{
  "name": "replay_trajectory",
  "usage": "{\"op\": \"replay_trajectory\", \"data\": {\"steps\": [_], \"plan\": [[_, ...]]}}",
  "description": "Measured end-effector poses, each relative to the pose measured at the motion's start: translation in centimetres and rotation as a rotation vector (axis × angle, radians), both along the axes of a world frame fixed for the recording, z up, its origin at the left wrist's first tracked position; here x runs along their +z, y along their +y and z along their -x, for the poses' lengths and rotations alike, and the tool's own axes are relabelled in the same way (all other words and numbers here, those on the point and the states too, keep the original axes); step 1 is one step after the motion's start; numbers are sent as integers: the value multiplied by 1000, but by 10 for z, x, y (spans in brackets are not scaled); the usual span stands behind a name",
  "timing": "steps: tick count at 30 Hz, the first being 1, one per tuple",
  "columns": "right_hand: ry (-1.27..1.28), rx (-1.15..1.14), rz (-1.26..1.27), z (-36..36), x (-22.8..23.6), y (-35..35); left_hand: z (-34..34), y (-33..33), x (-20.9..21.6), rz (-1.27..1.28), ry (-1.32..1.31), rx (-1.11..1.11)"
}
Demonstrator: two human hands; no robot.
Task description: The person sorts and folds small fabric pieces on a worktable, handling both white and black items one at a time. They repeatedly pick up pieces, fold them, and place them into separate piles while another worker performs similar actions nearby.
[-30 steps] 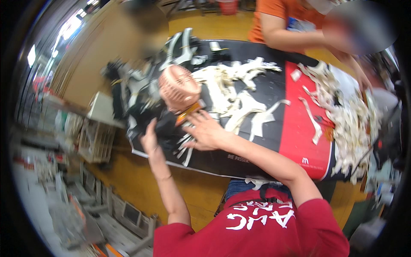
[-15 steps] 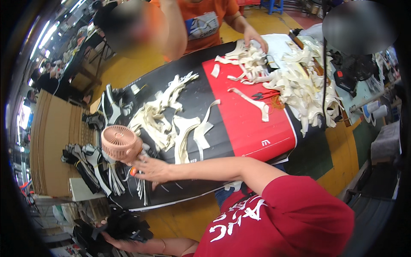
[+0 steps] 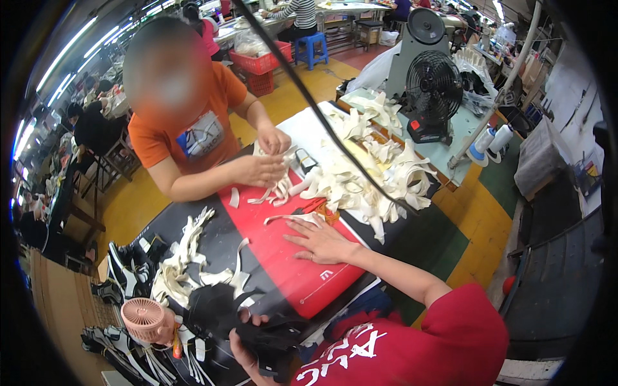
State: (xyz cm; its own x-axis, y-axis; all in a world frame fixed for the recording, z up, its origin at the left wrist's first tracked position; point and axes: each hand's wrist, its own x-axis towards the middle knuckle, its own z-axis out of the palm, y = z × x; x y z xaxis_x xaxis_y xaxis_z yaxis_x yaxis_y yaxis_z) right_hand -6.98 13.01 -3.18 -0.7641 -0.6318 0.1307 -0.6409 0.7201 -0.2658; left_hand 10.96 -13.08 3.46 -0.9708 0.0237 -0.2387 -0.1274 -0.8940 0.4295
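My left hand (image 3: 243,347) is closed around a bundle of black cut pieces (image 3: 273,338) over the table's near edge. My right hand (image 3: 322,243) lies with fingers spread on the red part of the table cover (image 3: 309,280). Its fingertips are at a curved off-white cut piece (image 3: 283,219), which it does not grip. Just beyond lie a tool with red handles (image 3: 314,205) and a bunch of orange bands (image 3: 330,215). Off-white pieces (image 3: 177,273) lie loosely heaped on the black part of the cover, left of my hands.
A co-worker in orange (image 3: 212,128) handles off-white pieces across the table. A big off-white heap (image 3: 360,183) covers the far right. A small pink fan (image 3: 147,320) stands left beside bundled black-and-white strips (image 3: 119,354). A dark cord (image 3: 309,96) hangs across the view.
My right hand has gone from beside the pink fan to the red area on the right. My left hand has brought the black pieces up over the table. The view has turned.
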Motion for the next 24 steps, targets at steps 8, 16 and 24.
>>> {"op": "replay_trajectory", "data": {"steps": [8, 16, 24], "plan": [[-10, -306, 233, 34, 15, 44, 67, 60, 14, 395, -261, -61], [-1297, 24, 1180, -67, 36, 12, 85, 80, 33, 912, -104, -257], [-1679, -258, 1801, -75, 26, -4, 82, 101, 14, 1855, -7, -226]]}}
